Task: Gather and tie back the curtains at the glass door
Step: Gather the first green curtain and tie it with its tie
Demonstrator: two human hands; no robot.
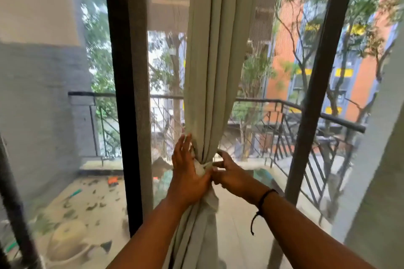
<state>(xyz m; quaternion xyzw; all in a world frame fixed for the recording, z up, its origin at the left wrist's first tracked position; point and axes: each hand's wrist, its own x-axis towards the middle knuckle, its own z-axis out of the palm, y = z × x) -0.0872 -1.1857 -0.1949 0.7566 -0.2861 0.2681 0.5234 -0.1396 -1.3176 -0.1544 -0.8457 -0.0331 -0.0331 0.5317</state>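
Note:
A pale grey-green curtain (215,67) hangs in front of the glass door (168,85), gathered into a narrow waist at mid-height. A tie of the same cloth (207,167) wraps that waist. My left hand (188,170) lies flat against the left side of the bundle, fingers straight and pointing up. My right hand (227,172) is at the right side, its fingers curled and pinching the tie at the knot. Below the waist the cloth hangs in loose folds (196,225).
Dark door frames stand left (124,94) and right (314,94) of the curtain. Beyond the glass lie a balcony floor (91,199) strewn with leaves and small items, a black railing (284,137), trees and an orange building.

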